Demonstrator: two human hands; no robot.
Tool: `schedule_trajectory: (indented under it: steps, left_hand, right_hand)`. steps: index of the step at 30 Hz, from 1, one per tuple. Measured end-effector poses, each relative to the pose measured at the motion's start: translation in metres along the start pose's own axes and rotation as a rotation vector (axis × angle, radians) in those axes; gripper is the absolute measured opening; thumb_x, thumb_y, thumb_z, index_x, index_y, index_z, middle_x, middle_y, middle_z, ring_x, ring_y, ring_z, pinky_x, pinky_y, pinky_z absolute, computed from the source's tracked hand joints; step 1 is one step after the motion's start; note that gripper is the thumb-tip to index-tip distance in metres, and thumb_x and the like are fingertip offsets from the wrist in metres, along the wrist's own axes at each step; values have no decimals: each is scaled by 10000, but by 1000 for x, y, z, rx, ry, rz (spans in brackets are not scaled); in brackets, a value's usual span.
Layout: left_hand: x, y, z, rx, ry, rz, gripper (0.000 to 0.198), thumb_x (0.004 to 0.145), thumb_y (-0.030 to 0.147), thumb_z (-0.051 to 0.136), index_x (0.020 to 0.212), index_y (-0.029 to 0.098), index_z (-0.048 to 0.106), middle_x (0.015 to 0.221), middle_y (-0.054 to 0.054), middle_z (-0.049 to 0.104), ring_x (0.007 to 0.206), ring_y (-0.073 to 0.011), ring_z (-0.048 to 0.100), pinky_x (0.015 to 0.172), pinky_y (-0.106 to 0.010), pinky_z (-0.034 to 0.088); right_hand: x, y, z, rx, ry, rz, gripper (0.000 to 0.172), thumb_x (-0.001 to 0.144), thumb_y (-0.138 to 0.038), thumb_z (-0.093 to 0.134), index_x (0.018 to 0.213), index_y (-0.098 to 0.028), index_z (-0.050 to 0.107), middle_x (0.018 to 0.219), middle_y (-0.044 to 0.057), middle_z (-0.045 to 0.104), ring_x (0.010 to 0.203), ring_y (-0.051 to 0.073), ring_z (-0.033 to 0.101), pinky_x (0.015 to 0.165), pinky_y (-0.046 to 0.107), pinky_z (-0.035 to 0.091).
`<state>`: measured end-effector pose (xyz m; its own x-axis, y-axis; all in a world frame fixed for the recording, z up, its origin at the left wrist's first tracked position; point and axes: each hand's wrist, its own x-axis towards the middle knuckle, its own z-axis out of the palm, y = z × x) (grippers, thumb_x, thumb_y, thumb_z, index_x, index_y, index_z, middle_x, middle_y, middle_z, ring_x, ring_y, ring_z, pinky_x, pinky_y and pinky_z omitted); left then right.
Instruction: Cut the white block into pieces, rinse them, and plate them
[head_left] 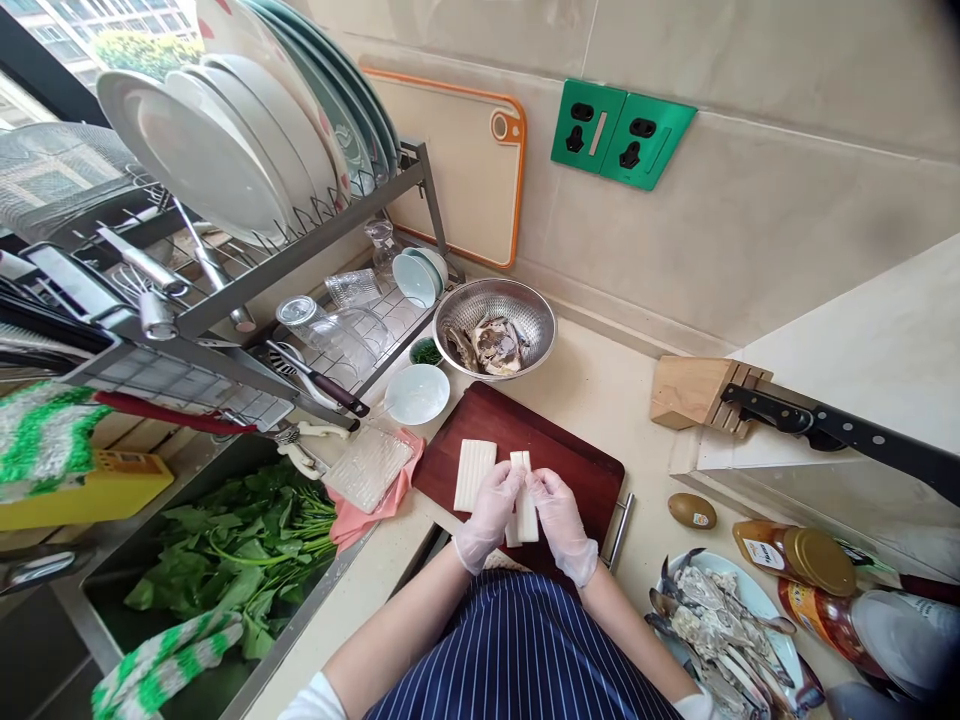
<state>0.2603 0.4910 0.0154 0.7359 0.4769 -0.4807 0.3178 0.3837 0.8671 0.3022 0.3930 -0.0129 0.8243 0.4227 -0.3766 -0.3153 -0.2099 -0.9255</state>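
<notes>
Both my hands wear thin clear gloves and meet over a dark red cutting board [570, 455]. My left hand [489, 515] and my right hand [561, 520] pinch the same white rice-cake sticks [523, 505], pulling at their top ends. A second slab of joined white sticks [474, 473] lies flat on the board just left of my hands.
A steel colander [525, 310] with crab pieces stands behind the board, a white bowl [417, 393] to its left. Leafy greens [240, 545] fill the sink. A plate of cut crab [720, 625], a kiwi [691, 511], jars and a knife block [697, 392] sit at right. Dish rack above left.
</notes>
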Motion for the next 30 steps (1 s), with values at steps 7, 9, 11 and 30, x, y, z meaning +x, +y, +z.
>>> schedule_trajectory:
  steps: [7,9,11,30]
  left_hand:
    - [-8,5,13,-212,83,-44,485,644,629,660,750,163,582,696,7,560,668,-133,503,632,-254,412]
    - [-8,-1,17,-326,132,-99,508,610,642,680,754,170,559,665,24,540,639,-126,503,616,-253,414]
    - [-7,-8,16,-404,149,-137,512,577,622,715,754,173,546,646,34,529,618,-121,506,611,-254,419]
    - [-8,-22,18,-530,168,-223,462,558,523,789,781,162,605,733,-1,620,686,-134,586,674,-259,464]
  right_hand:
    - [-6,2,7,-187,133,-66,346,822,-525,454,659,-220,449,624,-35,464,603,131,407,577,258,349]
    - [-4,3,8,-201,144,-72,343,814,-520,456,654,-217,459,627,-32,474,603,131,415,577,258,350]
    - [-2,5,6,-215,111,-64,356,796,-531,475,635,-214,459,614,-31,472,595,130,414,565,255,346]
    - [1,28,9,17,84,33,403,769,-599,504,705,-202,517,652,-6,549,617,143,490,557,251,396]
